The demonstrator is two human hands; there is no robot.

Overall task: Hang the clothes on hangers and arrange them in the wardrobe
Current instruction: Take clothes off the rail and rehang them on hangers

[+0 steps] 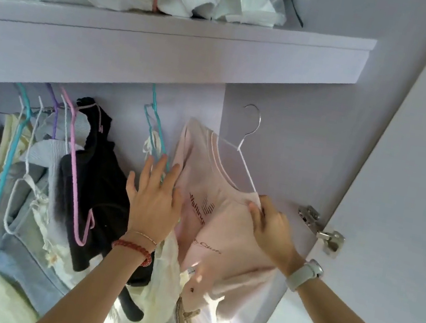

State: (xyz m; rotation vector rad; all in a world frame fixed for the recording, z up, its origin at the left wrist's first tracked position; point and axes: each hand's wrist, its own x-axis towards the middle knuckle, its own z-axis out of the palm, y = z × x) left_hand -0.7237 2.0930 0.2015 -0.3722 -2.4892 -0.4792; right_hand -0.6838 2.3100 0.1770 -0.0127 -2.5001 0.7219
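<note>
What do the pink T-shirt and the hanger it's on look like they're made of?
Pink T-shirt: soft matte knit, probably cotton jersey; it drapes and creases, with a ribbed neckline.
Hanger: thin wire with white coated arms and a bare, shiny metal hook, likely steel.

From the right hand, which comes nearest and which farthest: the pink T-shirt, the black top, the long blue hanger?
1. Pink T-shirt: the right hand pinches its shoulder.
2. Black top: left of the other hand.
3. Long blue hanger: far left.

Pink T-shirt (213, 218) on white hanger (247, 153)
</note>
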